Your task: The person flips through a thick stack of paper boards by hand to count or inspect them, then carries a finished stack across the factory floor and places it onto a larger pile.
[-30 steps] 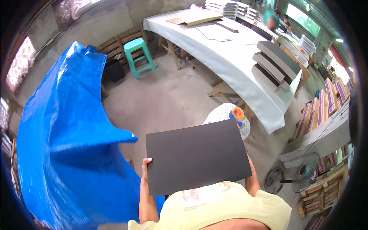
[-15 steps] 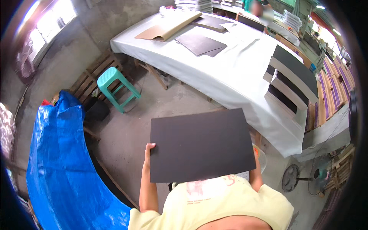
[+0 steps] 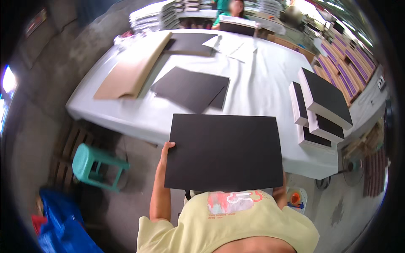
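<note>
A flat black rectangular board (image 3: 223, 152) lies level in front of my chest, carried between both hands. My left hand (image 3: 168, 146) grips its left edge, thumb on top and the other fingers out of sight underneath. At the right edge, my right hand (image 3: 283, 180) supports the board; its fingers are hidden. How thick the board is, or whether anything lies under it, cannot be seen. Ahead, on the white-covered table (image 3: 257, 99), lie overlapping dark grey sheets (image 3: 190, 86). Thick black-topped blocks with white sides (image 3: 325, 99) are piled at the table's right end.
A brown paper sheet (image 3: 126, 71) and a dark slab (image 3: 190, 43) rest farther back on the table. At left stand a green stool (image 3: 95, 162) and a blue tarp (image 3: 63, 223). A fan (image 3: 352, 168) is at right. Across the table, a person in green (image 3: 221, 12) is beside a white-and-black block.
My view has swung right and come closer to the table, with the board still in my hands. The stool and tarp now appear farther left and lower.
</note>
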A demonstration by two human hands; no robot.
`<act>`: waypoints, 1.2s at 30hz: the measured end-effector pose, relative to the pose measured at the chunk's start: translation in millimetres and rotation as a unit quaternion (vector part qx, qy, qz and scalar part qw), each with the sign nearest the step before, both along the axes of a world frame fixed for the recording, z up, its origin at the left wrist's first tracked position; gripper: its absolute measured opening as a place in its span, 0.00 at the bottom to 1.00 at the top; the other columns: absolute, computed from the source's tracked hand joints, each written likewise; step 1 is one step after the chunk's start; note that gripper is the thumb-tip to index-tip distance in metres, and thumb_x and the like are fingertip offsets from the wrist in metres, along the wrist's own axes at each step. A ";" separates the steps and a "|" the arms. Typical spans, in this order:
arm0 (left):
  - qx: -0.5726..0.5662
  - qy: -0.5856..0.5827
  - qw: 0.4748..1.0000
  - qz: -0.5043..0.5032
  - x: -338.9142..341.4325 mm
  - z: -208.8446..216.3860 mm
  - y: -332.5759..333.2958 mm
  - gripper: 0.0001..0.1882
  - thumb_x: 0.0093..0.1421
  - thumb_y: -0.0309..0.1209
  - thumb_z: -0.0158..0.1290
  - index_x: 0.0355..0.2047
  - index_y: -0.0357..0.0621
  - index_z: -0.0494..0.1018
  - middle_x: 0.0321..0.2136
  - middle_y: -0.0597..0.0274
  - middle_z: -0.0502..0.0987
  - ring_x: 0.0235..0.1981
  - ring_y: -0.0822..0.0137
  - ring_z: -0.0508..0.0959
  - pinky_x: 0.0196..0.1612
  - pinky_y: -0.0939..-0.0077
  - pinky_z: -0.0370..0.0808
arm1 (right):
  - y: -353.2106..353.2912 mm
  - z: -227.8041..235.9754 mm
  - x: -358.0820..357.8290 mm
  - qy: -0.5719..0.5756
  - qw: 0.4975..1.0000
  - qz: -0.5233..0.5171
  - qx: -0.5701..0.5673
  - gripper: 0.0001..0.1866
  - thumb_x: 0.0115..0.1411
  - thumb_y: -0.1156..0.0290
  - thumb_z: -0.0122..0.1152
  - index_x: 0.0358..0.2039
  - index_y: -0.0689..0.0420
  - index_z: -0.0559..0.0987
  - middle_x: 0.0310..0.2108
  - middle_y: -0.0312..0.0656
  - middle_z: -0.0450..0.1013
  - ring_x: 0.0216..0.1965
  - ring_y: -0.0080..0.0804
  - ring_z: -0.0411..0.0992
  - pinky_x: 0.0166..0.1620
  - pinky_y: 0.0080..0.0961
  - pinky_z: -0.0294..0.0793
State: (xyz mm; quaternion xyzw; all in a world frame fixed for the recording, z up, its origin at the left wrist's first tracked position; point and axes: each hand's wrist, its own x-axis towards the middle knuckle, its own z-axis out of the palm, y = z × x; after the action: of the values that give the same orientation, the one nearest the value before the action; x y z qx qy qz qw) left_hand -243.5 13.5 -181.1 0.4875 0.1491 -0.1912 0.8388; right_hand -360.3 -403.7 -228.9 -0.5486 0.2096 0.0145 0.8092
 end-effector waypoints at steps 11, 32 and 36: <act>0.042 -0.011 0.995 -0.092 227.5 25.5 41.5 0.21 0.51 0.48 0.46 0.34 0.42 0.73 0.28 0.60 0.73 0.29 0.68 0.71 0.30 0.75 0.66 | 75.0 15.5 160.7 0.029 0.994 -0.101 0.008 0.23 0.64 0.54 0.49 0.48 0.61 0.73 0.46 0.40 0.72 0.42 0.27 0.71 0.46 0.24 0.69; 0.103 -0.045 0.984 -0.136 331.7 -7.5 100.8 0.34 0.58 0.51 0.45 0.59 0.45 0.61 0.56 0.60 0.67 0.57 0.61 0.64 0.60 0.64 0.58 | 83.3 -12.8 277.4 0.181 0.978 -0.102 -0.010 0.23 0.64 0.55 0.49 0.48 0.62 0.73 0.47 0.42 0.72 0.42 0.28 0.72 0.47 0.25 0.69; 0.077 -0.031 0.960 -0.268 342.1 4.7 96.6 0.35 0.60 0.55 0.42 0.60 0.44 0.59 0.59 0.60 0.63 0.61 0.63 0.60 0.63 0.65 0.52 | 62.9 -52.7 255.9 0.169 0.940 -0.131 -0.267 0.27 0.63 0.52 0.49 0.51 0.63 0.71 0.48 0.45 0.72 0.43 0.32 0.72 0.49 0.27 0.69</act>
State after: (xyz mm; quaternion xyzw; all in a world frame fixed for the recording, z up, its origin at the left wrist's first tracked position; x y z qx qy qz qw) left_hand 98.6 110.1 -176.4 0.5787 0.0013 -0.3816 0.7208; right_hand -104.4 -340.7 -281.6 -0.7014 0.4098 -0.0556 0.5805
